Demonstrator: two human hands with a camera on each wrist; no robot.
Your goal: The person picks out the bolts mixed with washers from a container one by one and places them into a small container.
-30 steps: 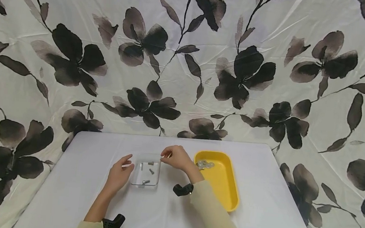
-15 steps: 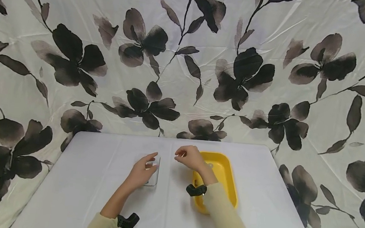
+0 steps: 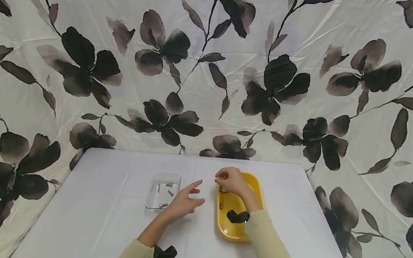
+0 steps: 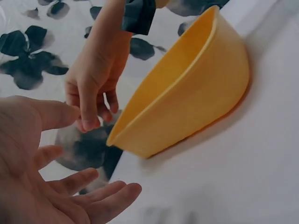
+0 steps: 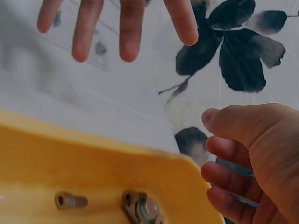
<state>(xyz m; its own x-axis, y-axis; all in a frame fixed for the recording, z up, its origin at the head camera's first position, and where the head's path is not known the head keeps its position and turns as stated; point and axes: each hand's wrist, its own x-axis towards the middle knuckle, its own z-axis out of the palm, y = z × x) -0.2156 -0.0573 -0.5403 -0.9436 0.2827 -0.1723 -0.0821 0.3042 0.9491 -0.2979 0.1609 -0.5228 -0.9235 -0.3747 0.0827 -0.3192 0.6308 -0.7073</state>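
My left hand reaches between the clear box and the yellow tray, its fingers spread and holding nothing. Over the far-left corner of the yellow tray hovers my right hand. Its fingers are loosely bent, and in the right wrist view nothing shows between thumb and fingers. Inside the tray lie a socket-head screw and a cluster of small metal hardware, with round washer-like pieces among it. To the left, the clear plastic box holds several screws, one of them a thick screw at the near side.
A white-covered table bears both containers, the box left of the tray. Behind it hangs a floral-print cloth. Each wrist wears a black camera band, such as the right band.
Both hands have moved right. The left hand passed over the clear box to the gap beside the tray; the right hand went from the box's far-right corner to the tray.
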